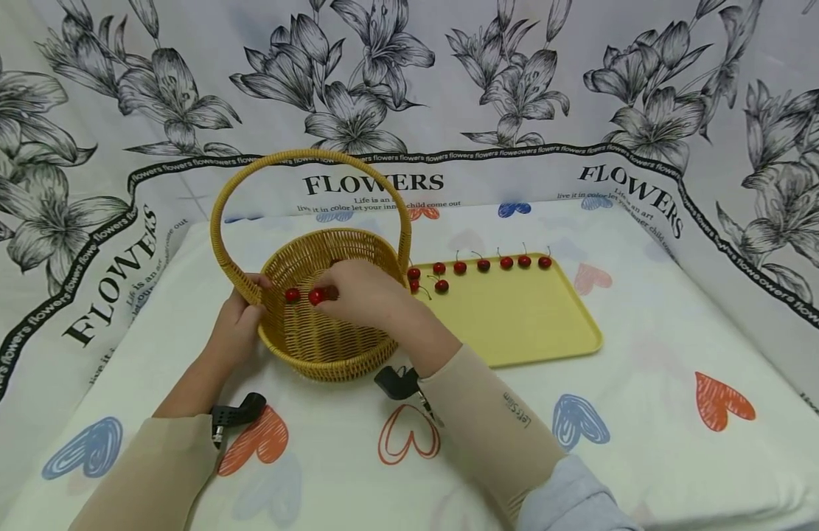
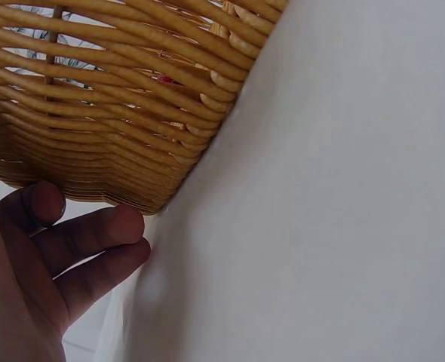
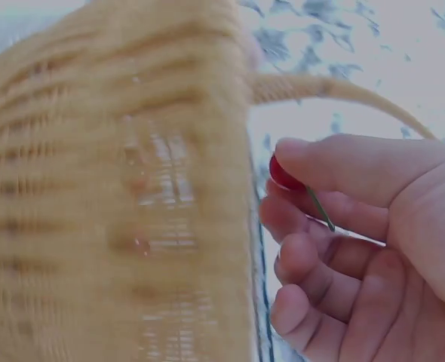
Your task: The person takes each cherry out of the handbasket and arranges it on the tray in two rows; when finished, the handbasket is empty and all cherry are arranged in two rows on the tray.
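Note:
My left hand [image 1: 237, 324] holds the yellow wicker basket [image 1: 343, 369] at its left side, by the foot of the tall arched handle [image 1: 309, 155]. In the left wrist view, several of its fingers curve beside the woven wall. Over the basket's opening, my right hand [image 1: 369, 295] pinches a red cherry [image 3: 284, 175] with a green stem between thumb and forefinger. A cherry [image 1: 292, 295] lies inside the basket; part of the inside is hidden by my right hand. Several more cherries [image 1: 483, 264] stand on a yellow tray [image 1: 515, 332] to the right.
The cherries on the tray form a row along its far edge, with a few at its left end. A white cloth with printed hearts [image 1: 724, 402] covers the table. Behind hangs a flower-printed curtain [image 1: 515, 88].

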`<action>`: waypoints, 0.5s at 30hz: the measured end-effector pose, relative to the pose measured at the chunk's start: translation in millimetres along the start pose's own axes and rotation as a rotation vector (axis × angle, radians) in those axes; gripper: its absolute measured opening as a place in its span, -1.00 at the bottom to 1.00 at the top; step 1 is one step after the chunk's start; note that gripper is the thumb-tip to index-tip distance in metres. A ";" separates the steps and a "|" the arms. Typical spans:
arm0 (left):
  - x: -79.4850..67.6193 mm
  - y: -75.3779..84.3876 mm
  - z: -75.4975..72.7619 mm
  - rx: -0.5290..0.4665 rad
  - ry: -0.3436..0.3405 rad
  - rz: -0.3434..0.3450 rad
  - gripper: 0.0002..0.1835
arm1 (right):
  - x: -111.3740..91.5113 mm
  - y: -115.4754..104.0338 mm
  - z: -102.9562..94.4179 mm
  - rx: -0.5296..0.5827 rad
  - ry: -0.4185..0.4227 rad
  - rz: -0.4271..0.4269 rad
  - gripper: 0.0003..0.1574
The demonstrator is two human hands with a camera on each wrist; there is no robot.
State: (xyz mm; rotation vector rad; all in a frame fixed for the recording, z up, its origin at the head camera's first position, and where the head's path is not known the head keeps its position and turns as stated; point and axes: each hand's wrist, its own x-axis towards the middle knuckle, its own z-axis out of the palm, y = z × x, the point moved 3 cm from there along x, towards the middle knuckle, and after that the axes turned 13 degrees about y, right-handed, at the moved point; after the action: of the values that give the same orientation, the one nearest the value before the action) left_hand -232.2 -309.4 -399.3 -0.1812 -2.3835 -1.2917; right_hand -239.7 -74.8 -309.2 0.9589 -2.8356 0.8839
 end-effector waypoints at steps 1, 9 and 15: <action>0.0 -0.1 0.0 -0.002 0.000 0.002 -0.60 | -4.4 4.1 -4.9 0.006 0.011 -0.006 -0.56; -0.9 0.0 -1.2 0.007 0.005 -0.003 -0.61 | -31.2 40.9 -42.0 0.140 0.039 0.075 -0.53; -0.1 2.4 1.0 -0.002 0.003 -0.001 -0.61 | -45.1 71.6 -66.4 0.251 0.080 0.184 -0.58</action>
State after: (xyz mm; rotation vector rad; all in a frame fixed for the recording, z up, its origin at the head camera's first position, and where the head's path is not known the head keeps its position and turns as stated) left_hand -231.7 -307.1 -397.9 -0.1785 -2.3798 -1.2940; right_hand -253.8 31.2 -298.5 0.6676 -2.8257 1.2910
